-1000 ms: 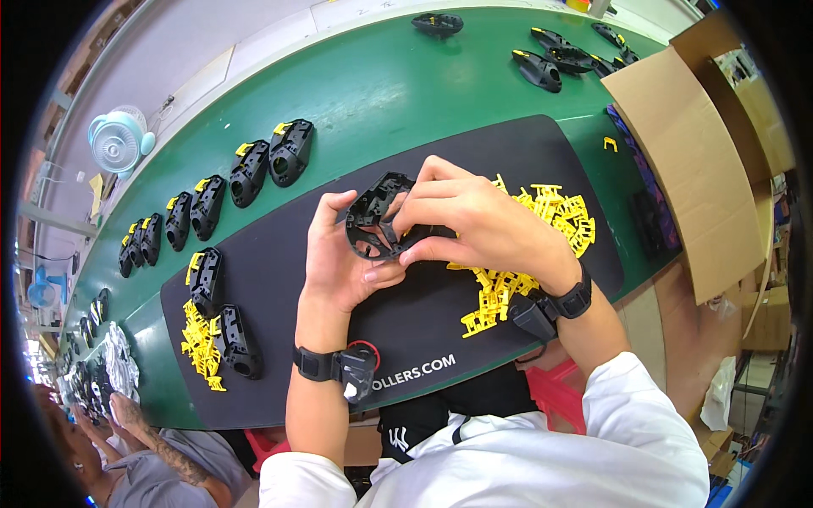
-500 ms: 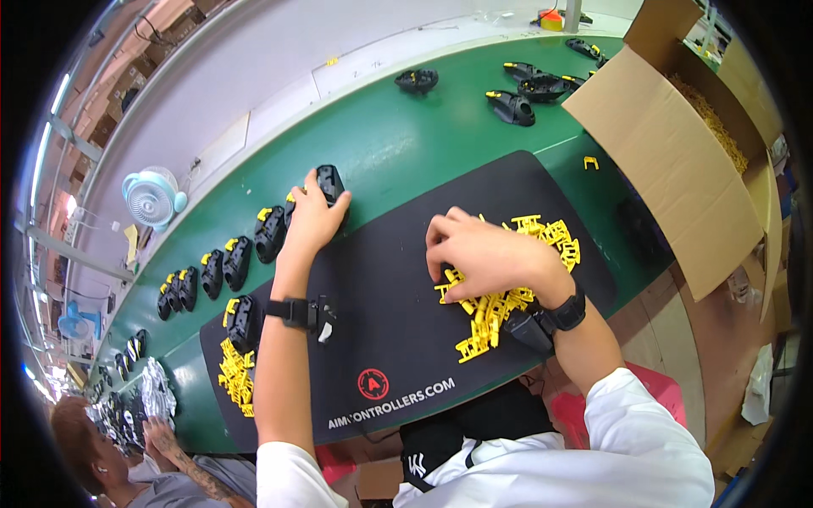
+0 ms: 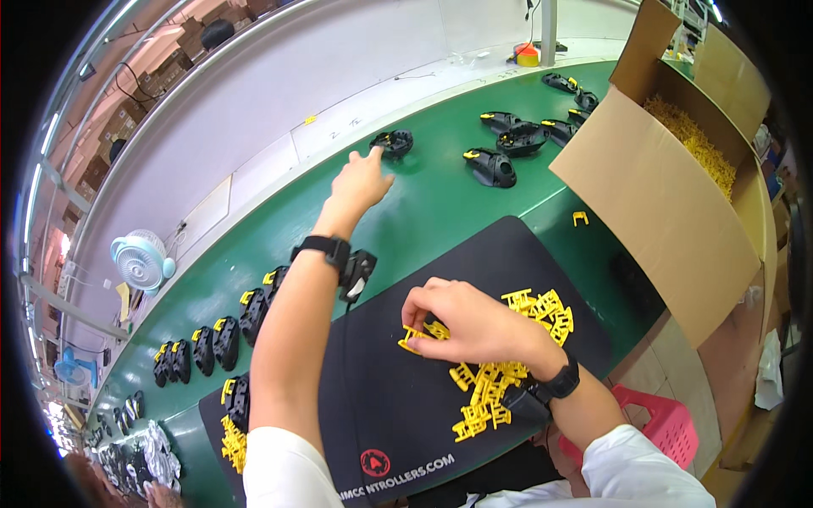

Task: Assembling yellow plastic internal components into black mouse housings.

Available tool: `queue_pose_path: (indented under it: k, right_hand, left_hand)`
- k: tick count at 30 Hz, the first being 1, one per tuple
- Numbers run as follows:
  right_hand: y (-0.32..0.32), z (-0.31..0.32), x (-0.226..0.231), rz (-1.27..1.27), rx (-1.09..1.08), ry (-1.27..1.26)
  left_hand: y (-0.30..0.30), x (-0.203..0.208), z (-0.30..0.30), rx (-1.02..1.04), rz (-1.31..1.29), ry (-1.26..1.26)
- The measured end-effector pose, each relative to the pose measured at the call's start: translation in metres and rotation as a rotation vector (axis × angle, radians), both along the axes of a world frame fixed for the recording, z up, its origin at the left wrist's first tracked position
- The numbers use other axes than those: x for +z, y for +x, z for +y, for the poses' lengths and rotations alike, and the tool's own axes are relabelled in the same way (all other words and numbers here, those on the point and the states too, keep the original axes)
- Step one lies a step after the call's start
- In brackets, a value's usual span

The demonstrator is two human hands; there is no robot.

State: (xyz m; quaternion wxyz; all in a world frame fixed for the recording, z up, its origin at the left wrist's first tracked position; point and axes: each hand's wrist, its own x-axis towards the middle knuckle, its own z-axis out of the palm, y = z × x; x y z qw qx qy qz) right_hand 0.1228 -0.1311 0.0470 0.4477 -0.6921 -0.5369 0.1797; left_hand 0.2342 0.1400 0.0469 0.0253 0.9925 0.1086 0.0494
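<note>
My left hand (image 3: 359,186) stretches across the green bench with finger and thumb apart. Its fingertips are at the near edge of a lone black plastic shell (image 3: 395,144); whether they touch it I cannot tell. Over the dark mat, my right hand (image 3: 461,320) pinches a small yellow plastic clip (image 3: 410,339) between thumb and fingers. Below and beside that hand lies a loose pile of yellow clips (image 3: 487,389). More black shells with yellow clips on them, such as this shell (image 3: 226,342), stand in a row left of my left forearm, which hides part of the row.
Several black shells (image 3: 491,167) lie at the far right. An open cardboard box (image 3: 652,186) of yellow pieces stands beside the bench. A single yellow clip (image 3: 580,218) lies near it. Another clip pile (image 3: 233,444) is on the mat's left end. A fan (image 3: 141,261) stands far left.
My left hand has left the row of shells and moved right and away to the lone shell. My right hand has shifted left off the pile, with a yellow clip now showing in its fingers.
</note>
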Motion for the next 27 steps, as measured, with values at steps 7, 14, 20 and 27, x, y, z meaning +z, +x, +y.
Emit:
queue_pose_path:
  k: [7, 14, 20, 27]
  right_hand:
    - [0.003, 0.008, -0.007, -0.054, -0.017, 0.041]
    - [-0.001, 0.008, 0.004, 0.293, -0.324, 0.276]
    - [0.008, 0.001, 0.003, 0.597, -0.38, 0.503]
    - [-0.006, 0.012, 0.0, 0.728, -0.191, 0.418]
  left_hand:
    - [0.07, -0.052, 0.012, 0.081, 0.005, -0.219]
    - [0.0, -0.01, -0.007, 0.113, -0.291, -0.371]
    - [-0.128, -0.006, -0.05, 0.139, -0.547, -0.95]
    - [-0.249, -0.03, -0.103, 0.096, -0.832, -1.198]
